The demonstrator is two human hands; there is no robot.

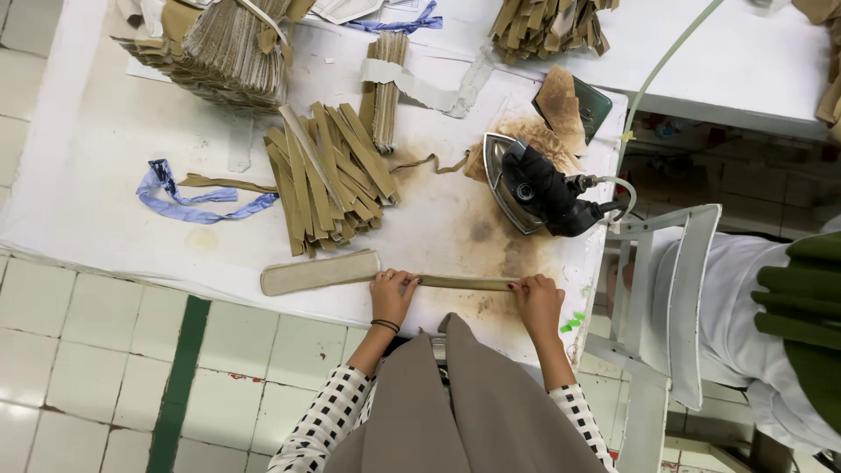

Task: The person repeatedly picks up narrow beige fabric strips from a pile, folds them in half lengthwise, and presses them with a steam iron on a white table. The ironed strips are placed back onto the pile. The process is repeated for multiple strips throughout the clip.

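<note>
Low in the frame, near the table's front edge: a long khaki fabric strip (385, 278), wide and flat at its left end, folded narrow from the middle rightward. Left hand (392, 296) pressing down at about mid-length, fingers curled close together over the fold, a dark band on the wrist. Right hand (537, 302) pinning the right end, fingers bent and narrow on the cloth, thumb hidden, so hard to tell whether pinching or merely pressing.

Above the right hand, centre-right of the frame: a steam iron (534, 188) resting on its side on a scorched brown patch of the white padded table (88, 158), hose running off toward the upper right. Centre of the frame: a fanned pile of folded strips (328, 175). Upper left: a large tied bundle of cut pieces (219, 44). Left: a blue cloth tie (188, 201) lying loose. Right edge: a white stool or frame (674, 298), apart from both hands.

For a clean fold, probably best: keep the strip taut between the two hands, edges matched along the whole narrow run, crease held flat with fingertips rather than palms, then work leftward toward the still-open wide end. Fingers well back from the iron's soleplate; hose kept off the strip.
</note>
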